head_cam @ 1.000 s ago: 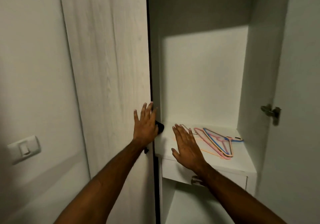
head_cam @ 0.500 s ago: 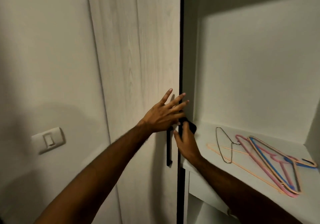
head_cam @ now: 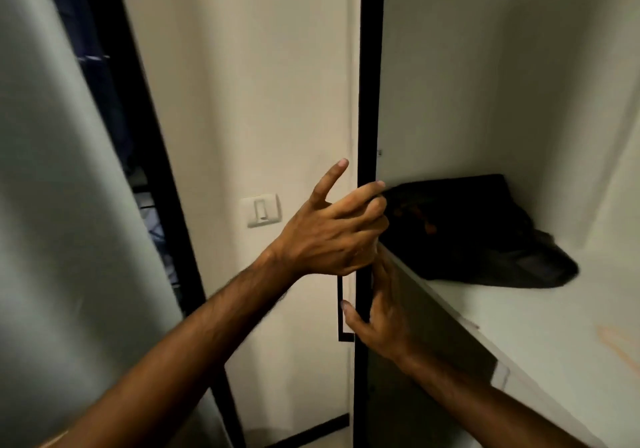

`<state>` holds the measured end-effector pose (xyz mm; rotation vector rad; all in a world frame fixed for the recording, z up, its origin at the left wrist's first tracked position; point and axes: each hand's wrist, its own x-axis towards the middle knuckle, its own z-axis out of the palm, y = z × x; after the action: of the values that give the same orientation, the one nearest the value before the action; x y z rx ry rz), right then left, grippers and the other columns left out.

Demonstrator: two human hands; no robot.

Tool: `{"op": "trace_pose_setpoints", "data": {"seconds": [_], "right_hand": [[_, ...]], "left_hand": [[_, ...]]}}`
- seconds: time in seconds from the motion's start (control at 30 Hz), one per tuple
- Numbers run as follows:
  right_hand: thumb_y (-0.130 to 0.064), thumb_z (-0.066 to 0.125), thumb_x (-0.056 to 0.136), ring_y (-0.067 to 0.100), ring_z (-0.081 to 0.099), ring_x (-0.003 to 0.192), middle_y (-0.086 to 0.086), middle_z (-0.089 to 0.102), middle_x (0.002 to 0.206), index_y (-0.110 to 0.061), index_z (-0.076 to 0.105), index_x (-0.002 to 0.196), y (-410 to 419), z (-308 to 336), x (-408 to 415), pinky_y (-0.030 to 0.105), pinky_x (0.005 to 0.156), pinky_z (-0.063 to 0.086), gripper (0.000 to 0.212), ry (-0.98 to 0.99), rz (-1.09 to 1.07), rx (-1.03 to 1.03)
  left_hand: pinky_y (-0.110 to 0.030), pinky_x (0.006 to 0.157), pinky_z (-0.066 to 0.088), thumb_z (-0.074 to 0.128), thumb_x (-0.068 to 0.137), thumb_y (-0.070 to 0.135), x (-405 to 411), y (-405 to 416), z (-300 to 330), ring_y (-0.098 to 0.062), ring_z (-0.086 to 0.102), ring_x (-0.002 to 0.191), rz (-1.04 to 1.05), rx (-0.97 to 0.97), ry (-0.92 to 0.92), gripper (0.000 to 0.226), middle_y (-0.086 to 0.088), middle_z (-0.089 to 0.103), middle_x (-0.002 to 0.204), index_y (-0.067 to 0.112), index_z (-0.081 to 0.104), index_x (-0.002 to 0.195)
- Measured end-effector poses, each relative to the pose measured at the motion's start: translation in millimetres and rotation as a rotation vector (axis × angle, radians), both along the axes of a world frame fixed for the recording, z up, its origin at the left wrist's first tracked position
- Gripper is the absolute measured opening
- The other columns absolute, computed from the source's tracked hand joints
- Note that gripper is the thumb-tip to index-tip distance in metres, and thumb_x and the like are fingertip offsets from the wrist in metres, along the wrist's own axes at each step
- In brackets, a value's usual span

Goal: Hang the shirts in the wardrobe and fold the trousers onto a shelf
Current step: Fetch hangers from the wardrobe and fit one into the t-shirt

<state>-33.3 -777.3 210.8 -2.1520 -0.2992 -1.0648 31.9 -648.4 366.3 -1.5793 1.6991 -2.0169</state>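
At the far left of the frame a pale, blurred panel (head_cam: pixel 52 205) leans across the view, with a dark gap (head_cam: pixel 114 118) just right of it where something dark blue shows, too blurred to name. Right of that gap a cream wall carries a white light switch (head_cam: pixel 261 210) at mid-height.

Your left hand (head_cam: pixel 332 236) sits at centre frame against the black edge of the wardrobe door (head_cam: pixel 369 101). Its forefinger points up and away, while the other fingers (head_cam: pixel 372 189) curl round the door's edge, so that hand has hold of the door. Just below it your right hand (head_cam: pixel 377 316) grips the same edge lower down, thumb on the near side beside a thin black handle (head_cam: pixel 341 309), the other fingers hidden behind the door.

Right of the door the wardrobe stands open to view. A white shelf (head_cam: pixel 554 326) runs from centre towards the lower right. On it, at the back and close to the door edge, lies a dark bundle of clothing (head_cam: pixel 485 236), crumpled, with small orange marks showing; whether it is shirt or trousers cannot be told. It touches the shelf and lies just beside your left fingertips.
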Motion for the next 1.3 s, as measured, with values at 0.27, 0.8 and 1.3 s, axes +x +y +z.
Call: {"op": "trace_pose_setpoints", "data": {"seconds": [0.27,0.8,1.3], "right_hand": [[-0.059,0.052,0.091,0.034,-0.012,0.152,0.015,-0.019,0.163,-0.025,-0.020,0.155,87,1,61,0.058,0.120,0.014,0.102,-0.019,0.102,-0.196],[-0.057,0.067,0.081,0.034,-0.019,0.150,0.011,-0.021,0.163,-0.032,-0.010,0.157,137,53,218,0.066,0.117,0.009,0.111,0.138,-0.095,-0.538],[-0.054,0.067,0.084,0.033,-0.027,0.147,0.000,-0.040,0.156,-0.036,-0.020,0.153,136,91,305,0.077,0.108,0.014,0.113,0.329,-0.235,-0.745]], "left_hand": [[-0.058,0.123,-0.002,0.049,0.099,0.024,8,85,6,-0.035,0.030,0.148,0.593,0.036,0.149,0.033,-0.016,0.058,0.140,0.008,0.067,0.121],[-0.059,0.122,0.006,0.042,0.101,0.048,155,207,2,-0.030,-0.007,0.154,1.021,0.029,0.355,0.078,-0.012,-0.006,0.167,0.015,0.005,0.160],[-0.061,0.119,-0.012,0.053,0.098,0.044,261,239,-11,-0.029,-0.033,0.147,1.163,0.032,0.682,0.100,-0.007,-0.036,0.159,0.016,-0.025,0.154]]}}
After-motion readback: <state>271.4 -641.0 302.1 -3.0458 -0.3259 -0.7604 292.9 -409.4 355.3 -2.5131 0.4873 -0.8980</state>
